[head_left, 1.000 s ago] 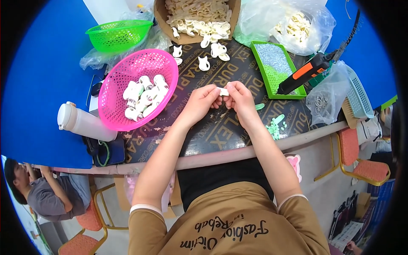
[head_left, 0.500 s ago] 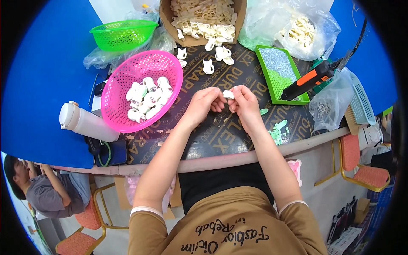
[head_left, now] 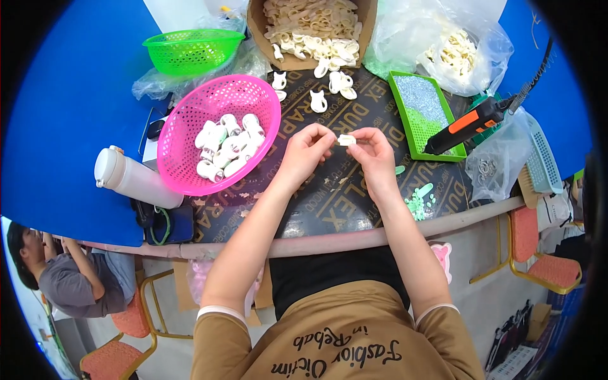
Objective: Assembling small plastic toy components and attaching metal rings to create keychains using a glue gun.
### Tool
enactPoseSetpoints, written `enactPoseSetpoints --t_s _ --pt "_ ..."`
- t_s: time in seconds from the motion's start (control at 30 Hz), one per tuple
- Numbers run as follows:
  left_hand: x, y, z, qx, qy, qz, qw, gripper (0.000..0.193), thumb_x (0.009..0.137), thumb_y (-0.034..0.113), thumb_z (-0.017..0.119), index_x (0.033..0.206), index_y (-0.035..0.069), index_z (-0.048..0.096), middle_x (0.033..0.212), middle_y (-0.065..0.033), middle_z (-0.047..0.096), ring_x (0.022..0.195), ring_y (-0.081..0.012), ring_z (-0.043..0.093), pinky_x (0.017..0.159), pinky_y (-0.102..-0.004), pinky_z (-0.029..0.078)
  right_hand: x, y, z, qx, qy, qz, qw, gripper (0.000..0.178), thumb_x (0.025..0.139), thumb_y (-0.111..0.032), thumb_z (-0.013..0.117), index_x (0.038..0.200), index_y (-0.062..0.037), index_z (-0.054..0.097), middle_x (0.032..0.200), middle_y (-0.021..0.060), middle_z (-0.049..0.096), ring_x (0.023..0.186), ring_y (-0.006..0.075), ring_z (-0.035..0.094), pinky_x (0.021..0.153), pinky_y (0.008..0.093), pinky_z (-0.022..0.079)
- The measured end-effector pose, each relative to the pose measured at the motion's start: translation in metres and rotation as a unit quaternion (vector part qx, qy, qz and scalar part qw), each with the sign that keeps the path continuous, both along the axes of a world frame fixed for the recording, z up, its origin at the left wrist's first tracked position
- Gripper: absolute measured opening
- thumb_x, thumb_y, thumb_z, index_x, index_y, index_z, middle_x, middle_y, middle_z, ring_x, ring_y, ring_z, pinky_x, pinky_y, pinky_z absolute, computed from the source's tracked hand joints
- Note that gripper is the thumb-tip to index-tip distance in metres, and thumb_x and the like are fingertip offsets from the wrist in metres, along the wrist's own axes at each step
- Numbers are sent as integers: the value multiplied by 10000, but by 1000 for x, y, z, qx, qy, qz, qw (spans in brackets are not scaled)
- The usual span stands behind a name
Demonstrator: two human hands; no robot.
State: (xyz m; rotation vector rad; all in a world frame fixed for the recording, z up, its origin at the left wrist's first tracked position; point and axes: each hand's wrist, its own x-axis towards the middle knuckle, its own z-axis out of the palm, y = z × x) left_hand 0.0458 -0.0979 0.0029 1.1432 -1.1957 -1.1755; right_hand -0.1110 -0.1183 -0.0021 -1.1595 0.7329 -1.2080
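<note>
My right hand [head_left: 375,155] pinches a small white plastic piece [head_left: 346,140] between thumb and fingers above the dark tabletop. Just left of that piece is my left hand [head_left: 309,151], its thumb and fingertips closed together; anything between them is too small to make out. Beyond my hands, several white shell-like pieces with two pointed tips [head_left: 318,101] lie loose on the table. By my right forearm there is a scatter of small pale green bits [head_left: 417,206].
A pink basket [head_left: 171,145] holding white pieces stands left, beside a white bottle [head_left: 133,179]. Behind is a cardboard box [head_left: 258,31] of cream parts. To the right, a black-and-orange corded tool [head_left: 465,128] rests over a green tray [head_left: 408,130]. Another person [head_left: 76,278] sits far left.
The white piece has turned in my right fingers and shows more of its side. My left fingertips have drawn closer together beside it. The whole view has shifted slightly.
</note>
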Motion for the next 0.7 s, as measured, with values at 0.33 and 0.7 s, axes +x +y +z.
enactPoseSetpoints --t_s 0.33,0.7 --pt "-1 0 -1 -2 -25 -11 1000 134 867 185 582 868 51 574 738 22 552 660 -50 508 579 -194 402 1 3 4 -19 27 -9 999 265 783 115 550 1000 -28 497 958 50 542 897 119 557 805 221 454" --pt "-1 1 2 1 -60 -37 998 134 835 144 617 848 16 580 737 3 571 653 -59 518 586 -207 429 0 3 3 -34 41 -10 999 268 783 118 546 1003 -28 496 953 49 548 891 123 560 806 225 457"
